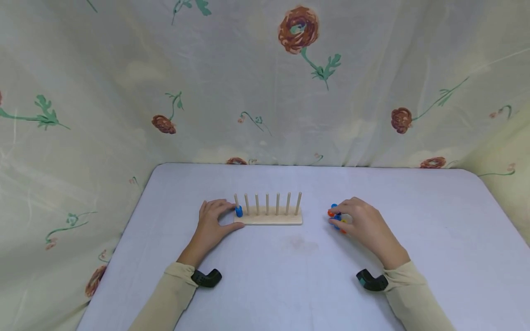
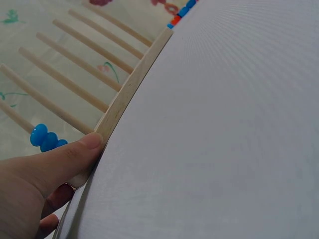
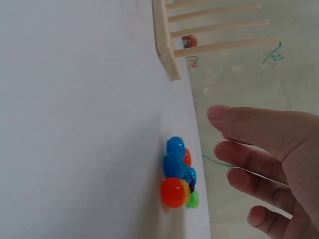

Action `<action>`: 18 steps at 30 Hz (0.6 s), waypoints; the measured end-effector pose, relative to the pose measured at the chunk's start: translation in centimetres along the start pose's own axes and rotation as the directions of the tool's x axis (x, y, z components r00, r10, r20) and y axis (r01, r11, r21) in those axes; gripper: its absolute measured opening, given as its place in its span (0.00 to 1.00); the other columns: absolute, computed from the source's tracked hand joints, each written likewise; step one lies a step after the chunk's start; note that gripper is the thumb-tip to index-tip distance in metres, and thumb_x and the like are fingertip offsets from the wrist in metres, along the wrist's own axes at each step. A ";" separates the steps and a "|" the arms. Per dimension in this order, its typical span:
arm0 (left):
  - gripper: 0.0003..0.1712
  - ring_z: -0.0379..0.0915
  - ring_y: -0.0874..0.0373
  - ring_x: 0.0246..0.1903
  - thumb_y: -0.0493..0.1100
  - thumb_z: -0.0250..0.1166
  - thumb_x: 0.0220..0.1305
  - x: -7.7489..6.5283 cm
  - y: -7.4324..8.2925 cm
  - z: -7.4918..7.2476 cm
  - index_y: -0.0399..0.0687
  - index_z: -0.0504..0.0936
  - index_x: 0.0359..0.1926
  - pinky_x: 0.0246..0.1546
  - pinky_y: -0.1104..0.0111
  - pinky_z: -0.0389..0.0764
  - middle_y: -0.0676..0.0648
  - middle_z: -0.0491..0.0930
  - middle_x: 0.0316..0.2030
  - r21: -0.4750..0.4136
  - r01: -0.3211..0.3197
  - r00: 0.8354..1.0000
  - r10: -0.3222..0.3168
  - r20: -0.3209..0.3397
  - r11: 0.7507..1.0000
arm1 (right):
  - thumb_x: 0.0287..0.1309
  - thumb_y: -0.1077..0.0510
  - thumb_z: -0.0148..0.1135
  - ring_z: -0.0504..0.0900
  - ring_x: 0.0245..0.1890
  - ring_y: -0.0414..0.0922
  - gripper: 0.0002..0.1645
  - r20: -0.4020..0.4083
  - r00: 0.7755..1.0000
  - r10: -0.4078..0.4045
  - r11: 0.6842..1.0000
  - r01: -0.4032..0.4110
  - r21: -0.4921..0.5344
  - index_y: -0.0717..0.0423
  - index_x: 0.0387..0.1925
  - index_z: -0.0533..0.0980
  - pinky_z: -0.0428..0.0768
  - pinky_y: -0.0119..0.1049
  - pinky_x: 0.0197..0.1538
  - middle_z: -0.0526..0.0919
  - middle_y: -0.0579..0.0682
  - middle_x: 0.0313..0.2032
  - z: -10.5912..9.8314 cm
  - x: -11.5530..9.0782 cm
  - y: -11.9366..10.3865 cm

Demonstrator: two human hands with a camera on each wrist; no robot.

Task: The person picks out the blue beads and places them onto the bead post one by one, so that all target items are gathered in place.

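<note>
A wooden peg rack (image 1: pixel 271 220) with a row of upright pegs stands on the table. Several blue beads (image 1: pixel 239 212) are stacked on its leftmost peg. My left hand (image 1: pixel 211 225) holds the rack's left end, its thumb (image 2: pixel 89 142) along the front edge and the other fingers behind. To the right of the rack lies a small heap of loose beads (image 3: pixel 174 164), blue, orange, yellow and green. Over this heap hovers my right hand (image 1: pixel 364 225), fingers loosely bent and apart from the beads in the right wrist view, holding nothing.
A white cloth covers the table (image 1: pixel 265 285). Behind and beside it hangs a pale curtain (image 1: pixel 232 69) with a flower print. A faint stain (image 1: pixel 300 243) marks the cloth in front of the rack. Black wrist devices (image 1: pixel 207 278) sit on both wrists.
</note>
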State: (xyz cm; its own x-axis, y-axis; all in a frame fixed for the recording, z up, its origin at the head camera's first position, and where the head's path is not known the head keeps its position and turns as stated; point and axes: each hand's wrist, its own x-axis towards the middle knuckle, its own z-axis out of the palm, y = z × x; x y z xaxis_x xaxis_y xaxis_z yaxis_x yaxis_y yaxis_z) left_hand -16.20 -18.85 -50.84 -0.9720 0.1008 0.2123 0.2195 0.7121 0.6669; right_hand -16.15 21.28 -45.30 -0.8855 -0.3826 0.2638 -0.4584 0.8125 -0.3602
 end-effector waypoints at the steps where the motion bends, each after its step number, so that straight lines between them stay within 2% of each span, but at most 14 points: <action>1: 0.32 0.68 0.40 0.69 0.50 0.83 0.49 0.0 0.0 0.0 0.46 0.86 0.56 0.80 0.37 0.41 0.39 0.81 0.62 -0.001 -0.001 1.000 0.001 0.001 1.000 | 0.53 0.55 0.80 0.85 0.45 0.49 0.14 0.009 1.000 0.005 1.000 -0.005 -0.009 0.53 0.42 0.89 0.87 0.50 0.49 0.89 0.50 0.41 0.1 -0.1 0.1; 7: 0.32 0.68 0.40 0.69 0.50 0.83 0.49 0.0 -0.1 0.0 0.46 0.86 0.56 0.80 0.37 0.41 0.39 0.81 0.62 0.006 -0.002 1.000 0.002 0.000 1.000 | 0.55 0.52 0.79 0.81 0.45 0.48 0.13 0.049 0.998 0.032 0.999 -0.030 -0.046 0.53 0.41 0.90 0.86 0.49 0.49 0.89 0.50 0.41 0.9 0.0 0.5; 12: 0.33 0.67 0.41 0.70 0.51 0.83 0.50 0.1 0.0 -0.1 0.46 0.86 0.56 0.80 0.38 0.41 0.39 0.81 0.62 0.006 0.008 1.000 -0.008 0.010 1.000 | 0.55 0.52 0.79 0.79 0.42 0.46 0.14 0.070 0.996 0.062 0.995 -0.056 -0.083 0.54 0.41 0.90 0.86 0.46 0.44 0.86 0.50 0.39 1.5 -0.1 0.6; 18: 0.33 0.68 0.40 0.69 0.50 0.83 0.49 0.1 0.1 0.0 0.46 0.86 0.56 0.80 0.37 0.41 0.39 0.81 0.62 -0.001 0.000 1.000 0.000 0.004 1.000 | 0.56 0.54 0.78 0.77 0.41 0.46 0.12 0.061 0.997 0.046 0.995 -0.040 -0.089 0.54 0.41 0.90 0.85 0.45 0.42 0.85 0.48 0.38 2.0 -0.2 0.9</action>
State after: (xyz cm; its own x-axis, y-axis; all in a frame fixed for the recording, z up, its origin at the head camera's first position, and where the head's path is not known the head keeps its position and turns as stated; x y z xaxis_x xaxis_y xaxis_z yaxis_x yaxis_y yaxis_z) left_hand -16.24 -18.79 -50.71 -0.9723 0.1036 0.2096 0.2197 0.7116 0.6674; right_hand -16.55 21.24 -47.52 -0.9085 -0.3713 0.1915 -0.4138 0.8631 -0.2895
